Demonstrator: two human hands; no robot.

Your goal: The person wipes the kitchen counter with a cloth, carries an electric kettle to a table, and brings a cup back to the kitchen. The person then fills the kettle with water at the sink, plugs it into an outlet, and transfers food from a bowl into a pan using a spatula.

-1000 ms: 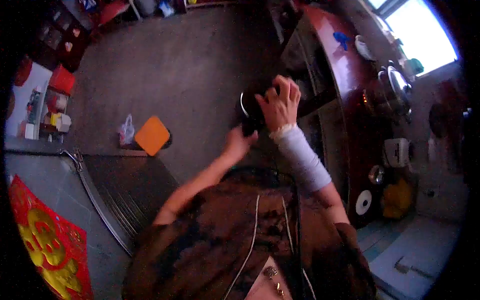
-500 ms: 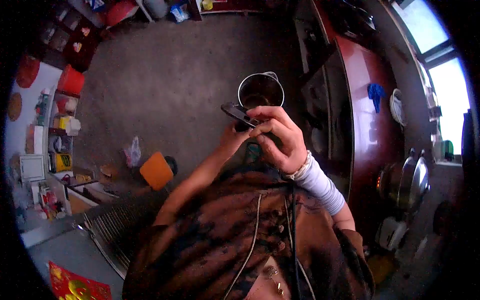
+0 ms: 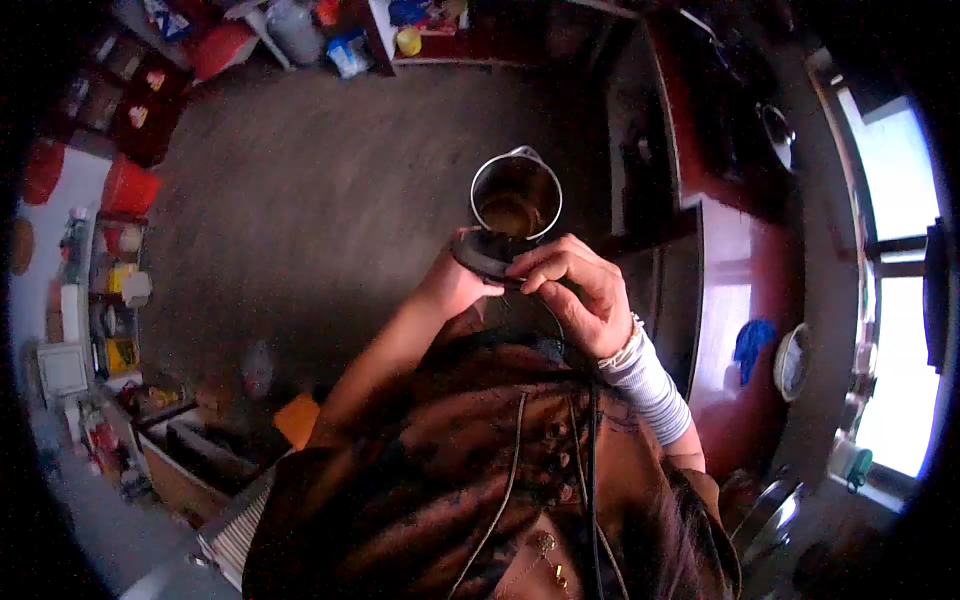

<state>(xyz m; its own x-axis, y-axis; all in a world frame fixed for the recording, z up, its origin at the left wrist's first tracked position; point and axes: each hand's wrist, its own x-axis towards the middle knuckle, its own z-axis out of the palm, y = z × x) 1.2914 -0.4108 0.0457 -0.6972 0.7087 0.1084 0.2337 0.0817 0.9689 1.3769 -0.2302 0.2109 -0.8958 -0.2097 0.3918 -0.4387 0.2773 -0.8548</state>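
Observation:
In front of my body is an open metal kettle with a shiny rim and a small spout on its far side. Some brownish patch shows at its bottom, but I cannot tell what it is. A dark round lid stands raised at the near side of the rim. My left hand is closed at the kettle's near side, seemingly round its handle, which the lid mostly hides. With thumb and fingertips, my right hand pinches the lid's right edge.
At right runs a glossy red counter with a blue cloth and a white-rimmed basket, below bright windows. Shelves with red tubs line the left. An orange stool seat is near my left elbow.
My view has turned, so the counter and windows sit lower on the right. The lid, seen nearly edge-on before, now shows more of its face. Both hands keep their hold.

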